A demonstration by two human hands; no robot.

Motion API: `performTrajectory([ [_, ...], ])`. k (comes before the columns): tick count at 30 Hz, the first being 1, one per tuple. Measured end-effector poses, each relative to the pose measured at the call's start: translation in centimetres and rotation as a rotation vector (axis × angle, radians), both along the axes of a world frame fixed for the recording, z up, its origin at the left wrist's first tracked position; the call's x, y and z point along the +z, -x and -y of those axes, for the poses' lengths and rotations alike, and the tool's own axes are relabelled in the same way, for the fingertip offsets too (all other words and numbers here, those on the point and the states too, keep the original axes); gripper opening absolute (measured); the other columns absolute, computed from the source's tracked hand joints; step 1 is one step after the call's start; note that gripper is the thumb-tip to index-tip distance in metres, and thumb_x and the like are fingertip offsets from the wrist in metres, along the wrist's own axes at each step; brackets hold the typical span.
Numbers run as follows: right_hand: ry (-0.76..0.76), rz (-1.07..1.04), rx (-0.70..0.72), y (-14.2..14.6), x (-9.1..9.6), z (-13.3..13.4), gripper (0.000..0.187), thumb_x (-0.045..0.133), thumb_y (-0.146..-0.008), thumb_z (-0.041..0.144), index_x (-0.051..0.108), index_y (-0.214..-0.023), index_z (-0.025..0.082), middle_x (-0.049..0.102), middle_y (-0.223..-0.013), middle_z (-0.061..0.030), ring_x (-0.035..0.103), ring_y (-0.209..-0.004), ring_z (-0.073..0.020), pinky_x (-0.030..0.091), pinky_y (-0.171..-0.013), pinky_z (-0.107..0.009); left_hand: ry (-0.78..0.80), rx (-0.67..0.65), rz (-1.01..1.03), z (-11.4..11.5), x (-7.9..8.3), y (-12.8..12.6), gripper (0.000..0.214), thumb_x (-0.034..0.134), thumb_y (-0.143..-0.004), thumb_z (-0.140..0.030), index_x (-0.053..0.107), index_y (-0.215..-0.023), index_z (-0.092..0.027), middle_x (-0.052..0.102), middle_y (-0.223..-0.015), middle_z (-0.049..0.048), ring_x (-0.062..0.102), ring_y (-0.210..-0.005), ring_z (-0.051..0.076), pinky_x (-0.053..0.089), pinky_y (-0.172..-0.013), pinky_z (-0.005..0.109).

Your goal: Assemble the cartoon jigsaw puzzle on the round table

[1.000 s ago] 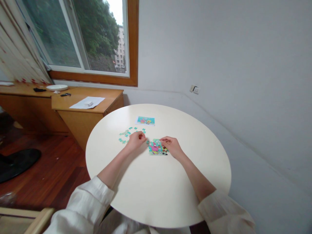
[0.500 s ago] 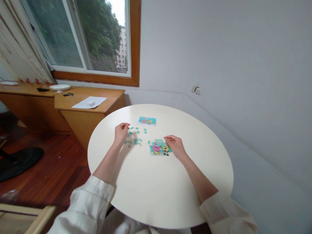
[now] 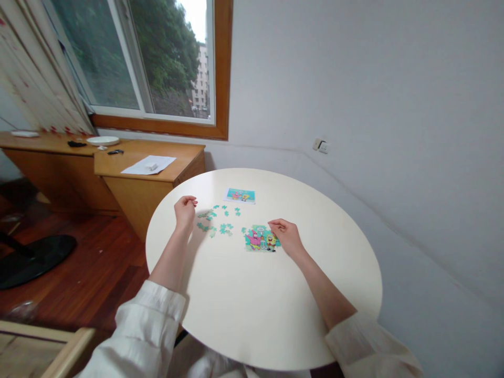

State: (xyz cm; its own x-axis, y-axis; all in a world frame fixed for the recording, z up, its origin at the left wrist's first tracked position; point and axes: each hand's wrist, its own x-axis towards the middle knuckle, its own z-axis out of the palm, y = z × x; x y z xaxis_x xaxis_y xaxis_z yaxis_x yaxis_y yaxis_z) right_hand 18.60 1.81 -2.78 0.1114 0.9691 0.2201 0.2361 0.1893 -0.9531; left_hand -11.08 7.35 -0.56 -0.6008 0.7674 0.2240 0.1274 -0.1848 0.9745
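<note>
A partly assembled jigsaw puzzle (image 3: 259,239) with pink and yellow cartoon figures lies flat on the round white table (image 3: 252,299). At its upper right edge is my right hand (image 3: 286,234), thumb and fingers pinched together; whatever they may hold is too small to tell. To the left, several loose teal puzzle pieces (image 3: 226,229) are scattered. My left hand (image 3: 185,211) hovers just left of them with its fingers curled closed, and I cannot see what, if anything, is in them. Behind the pieces lies a reference picture card (image 3: 240,195) with similar figures.
Wooden cabinets (image 3: 137,189) stand at the back left, bearing a paper sheet (image 3: 148,165) and a white plate (image 3: 103,140). A window (image 3: 173,63) is above them. The wall (image 3: 354,79) runs behind and right of the table. A black round base (image 3: 37,260) sits on the floor.
My left hand has moved left and slightly up, away from the loose pieces. My right hand stays at the puzzle's upper right edge. The whole view has shifted slightly.
</note>
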Motion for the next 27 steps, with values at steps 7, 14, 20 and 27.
performTrajectory([
  [7, 0.004, -0.005, 0.006, 0.1, 0.0, 0.0, 0.029, 0.065, -0.058, 0.041, 0.067, -0.070, 0.014, 0.062, -0.062, -0.0034, 0.053, -0.056, -0.0128, 0.042, -0.053, -0.026, 0.341, -0.025, -0.636, 0.2, -0.7, 0.0, 0.025, 0.046, -0.079, -0.021, 0.066, -0.094, -0.019, 0.067, -0.101, 0.0085, 0.059, -0.094, 0.024, 0.034, -0.089, 0.043],
  [14, 0.004, -0.008, 0.027, 0.2, 0.1, 0.1, 0.028, 0.065, -0.058, 0.041, 0.065, -0.069, 0.015, 0.057, -0.056, -0.0008, 0.049, -0.053, -0.0120, 0.039, -0.051, -0.025, 0.512, -0.186, -0.964, 0.3, -1.9, -0.6, 0.030, 0.054, -0.070, -0.013, 0.070, -0.093, -0.022, 0.063, -0.113, 0.0079, 0.051, -0.106, 0.030, 0.032, -0.084, 0.040],
  [20, -0.004, -0.007, 0.045, 0.2, 0.0, 0.1, 0.027, 0.065, -0.059, 0.040, 0.065, -0.069, 0.015, 0.058, -0.058, -0.0010, 0.050, -0.053, -0.0118, 0.039, -0.051, -0.025, 0.594, -0.251, -1.042, 0.2, -1.8, -0.5, 0.034, 0.055, -0.069, -0.014, 0.071, -0.097, -0.024, 0.068, -0.101, 0.0078, 0.053, -0.101, 0.029, 0.032, -0.082, 0.039],
  [27, -0.003, 0.014, 0.047, 0.1, -0.1, 0.0, 0.028, 0.066, -0.059, 0.042, 0.065, -0.069, 0.015, 0.058, -0.057, -0.0011, 0.050, -0.053, -0.0122, 0.039, -0.051, -0.025, 0.588, -0.207, -1.037, -0.1, -2.1, -0.6, 0.023, 0.054, -0.078, -0.025, 0.070, -0.094, -0.025, 0.066, -0.103, 0.0086, 0.052, -0.103, 0.029, 0.033, -0.081, 0.039],
])
